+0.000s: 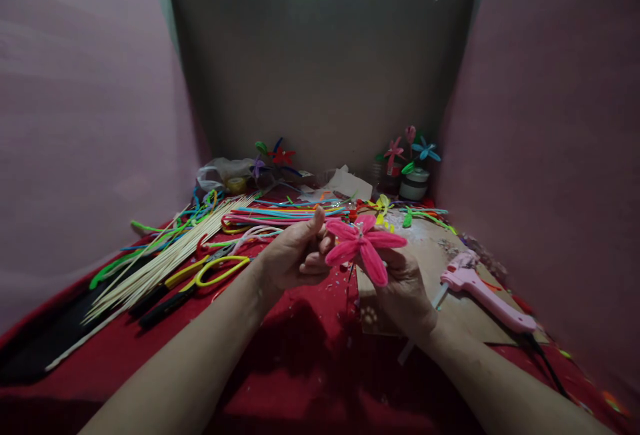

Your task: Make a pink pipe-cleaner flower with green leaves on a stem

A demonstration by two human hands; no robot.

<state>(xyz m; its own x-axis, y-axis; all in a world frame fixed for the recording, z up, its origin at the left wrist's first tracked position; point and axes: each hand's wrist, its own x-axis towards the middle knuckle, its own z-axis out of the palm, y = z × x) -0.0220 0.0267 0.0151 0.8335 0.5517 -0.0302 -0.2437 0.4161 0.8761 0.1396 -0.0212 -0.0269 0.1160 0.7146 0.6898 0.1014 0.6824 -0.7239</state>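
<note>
A pink pipe-cleaner flower with several looped petals is held up in the middle of the view above the red cloth. My left hand is curled, thumb raised, its fingers pinching the flower's left side. My right hand sits under and behind the flower, fingers closed round its base; what it grips there is hidden by the petals.
Bamboo skewers, yellow-handled scissors and coloured pipe cleaners lie to the left. A pink glue gun rests on cardboard at right. Finished flowers stand in a jar at the back, before a cardboard backdrop.
</note>
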